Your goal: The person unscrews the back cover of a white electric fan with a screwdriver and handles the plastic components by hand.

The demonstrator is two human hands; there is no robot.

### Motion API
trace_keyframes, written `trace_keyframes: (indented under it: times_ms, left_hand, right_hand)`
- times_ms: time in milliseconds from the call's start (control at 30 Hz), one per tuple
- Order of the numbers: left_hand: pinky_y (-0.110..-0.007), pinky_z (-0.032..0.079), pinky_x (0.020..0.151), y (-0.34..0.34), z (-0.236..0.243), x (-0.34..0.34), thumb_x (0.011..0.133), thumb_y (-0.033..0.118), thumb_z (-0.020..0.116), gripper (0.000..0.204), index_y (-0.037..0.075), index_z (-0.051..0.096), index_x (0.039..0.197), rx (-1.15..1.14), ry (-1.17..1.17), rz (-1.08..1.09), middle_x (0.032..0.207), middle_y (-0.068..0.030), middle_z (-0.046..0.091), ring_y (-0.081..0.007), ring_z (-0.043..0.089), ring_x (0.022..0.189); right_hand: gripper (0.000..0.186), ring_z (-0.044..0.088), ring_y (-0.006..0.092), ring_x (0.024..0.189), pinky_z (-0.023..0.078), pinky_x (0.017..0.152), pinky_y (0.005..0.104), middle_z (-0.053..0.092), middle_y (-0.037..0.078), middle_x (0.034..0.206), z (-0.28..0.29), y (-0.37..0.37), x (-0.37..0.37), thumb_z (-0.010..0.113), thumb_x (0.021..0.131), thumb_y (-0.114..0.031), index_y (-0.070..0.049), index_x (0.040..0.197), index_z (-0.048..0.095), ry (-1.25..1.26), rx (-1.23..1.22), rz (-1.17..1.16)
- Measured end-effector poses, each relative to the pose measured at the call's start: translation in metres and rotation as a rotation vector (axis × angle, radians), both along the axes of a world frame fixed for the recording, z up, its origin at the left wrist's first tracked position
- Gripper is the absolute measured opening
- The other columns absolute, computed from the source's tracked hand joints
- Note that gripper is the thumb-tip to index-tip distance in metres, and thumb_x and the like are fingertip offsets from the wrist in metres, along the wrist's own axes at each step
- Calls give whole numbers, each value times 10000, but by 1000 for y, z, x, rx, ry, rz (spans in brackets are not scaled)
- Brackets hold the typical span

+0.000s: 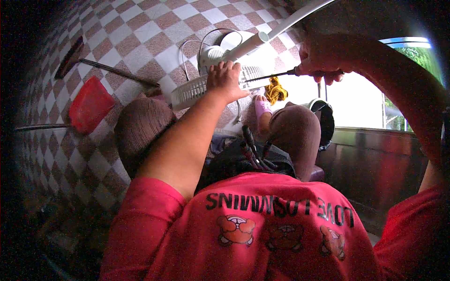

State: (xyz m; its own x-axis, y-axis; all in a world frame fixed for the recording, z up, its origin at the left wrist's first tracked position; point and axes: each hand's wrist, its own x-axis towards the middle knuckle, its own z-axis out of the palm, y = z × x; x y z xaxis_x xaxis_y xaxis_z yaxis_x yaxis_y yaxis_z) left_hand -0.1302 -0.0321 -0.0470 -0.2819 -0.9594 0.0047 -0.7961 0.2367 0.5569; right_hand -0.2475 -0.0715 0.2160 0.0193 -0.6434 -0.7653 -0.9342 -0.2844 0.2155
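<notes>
A white electric fan lies tilted between my knees, its slatted round grille (190, 95) facing up. My left hand (226, 80) is closed over the grille's upper rim, fingers across the far side and thumb pointing right. In my right hand (323, 61) is a screwdriver (276, 75); its long dark shaft points left and its tip is at the grille, just right of my left hand. Whether the tip sits in a screw is too small to tell. The fan's white pole (251, 47) and rounded housing (212, 53) show beyond the grille.
On the checkered floor at left lie a red dustpan (91, 105) and a long-handled broom (70, 58). A yellow cloth (276, 91) lies beside my pink sandal (262, 105). A dark bucket (326, 124) stands right of my knee. A thin cord (184, 54) loops behind the fan.
</notes>
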Motion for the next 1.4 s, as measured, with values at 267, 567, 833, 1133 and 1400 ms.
trace_keyframes:
  times_ms: [267,567,833,1133,1400]
  left_hand:
    - [-497,397,984,-5,-18,-2,547,421,854,823,69,533,1219,-134,134,62,1186,-165,552,-364,491,1166]
    - [-497,417,958,-4,-18,-1,546,427,854,781,63,546,1165,-134,145,80,1130,-170,565,-368,508,1129]
    - [-482,366,1024,-4,-10,1,595,466,849,772,95,541,1198,-45,59,78,1211,-108,548,-286,493,1194]
    - [-473,380,1008,-8,-14,2,594,491,839,786,99,544,1210,-20,60,111,1219,-105,547,-282,492,1206]
    - [-464,381,1009,-10,-20,3,603,491,830,795,100,532,1228,-33,38,130,1222,-107,557,-286,499,1201]
  right_hand:
    - [298,549,194,401,430,333,338,573,108,561,-5,20,5,718,772,-226,22,762,554,47,-14,10]
    - [217,612,200,454,488,382,323,635,127,627,-2,26,17,575,822,-166,44,767,588,87,-10,0]
    - [241,627,205,482,506,409,321,643,141,633,-2,15,18,550,860,-201,16,772,610,110,5,-148]
    - [286,680,295,843,558,735,413,671,177,979,-13,13,-9,646,841,-174,-26,1083,613,106,-361,752]
    - [265,650,302,803,539,669,414,627,145,877,-5,12,3,667,764,-39,-32,1019,594,-61,-505,1027]
